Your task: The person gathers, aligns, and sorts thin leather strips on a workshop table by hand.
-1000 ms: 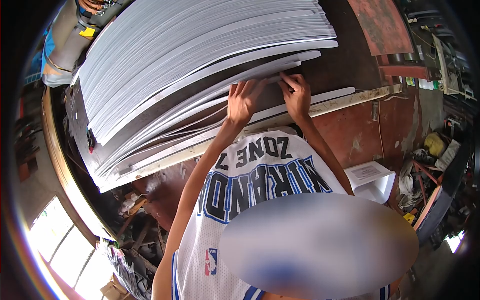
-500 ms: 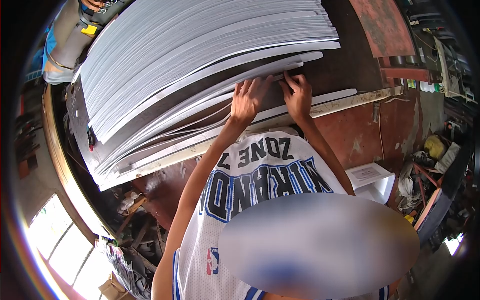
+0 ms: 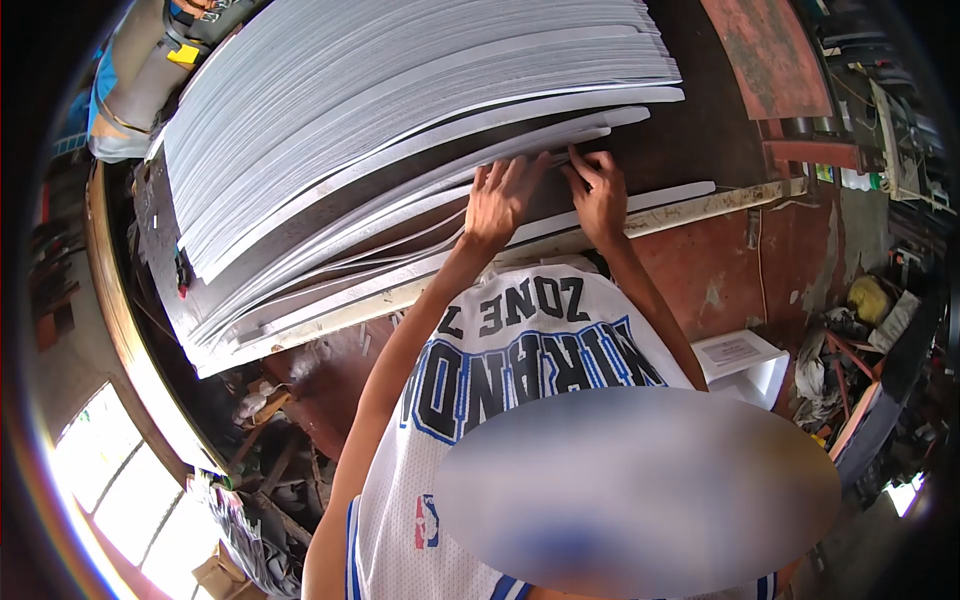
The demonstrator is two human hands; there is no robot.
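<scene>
Long thin white strips (image 3: 400,190) lie in a loose bundle along the near part of the dark table, curving and fanning apart toward the left. My left hand (image 3: 497,203) is closed over the right part of this bundle, its fingers curled on the strips. Just beside it, my right hand (image 3: 601,195) pinches thumb and forefinger together at the strips' right ends; the exact grip there is partly hidden. A single white strip (image 3: 670,195) lies along the table's near edge, below both hands.
A wide stack of similar white strips (image 3: 420,90) covers the far side of the table (image 3: 690,140). A red metal panel (image 3: 770,60) stands at the upper right. Below the table's right side is a white box (image 3: 745,365). Clutter (image 3: 850,340) fills the floor at right.
The view has shifted very slightly. Both hands stay at the ends of the strips in nearly the same pose.
</scene>
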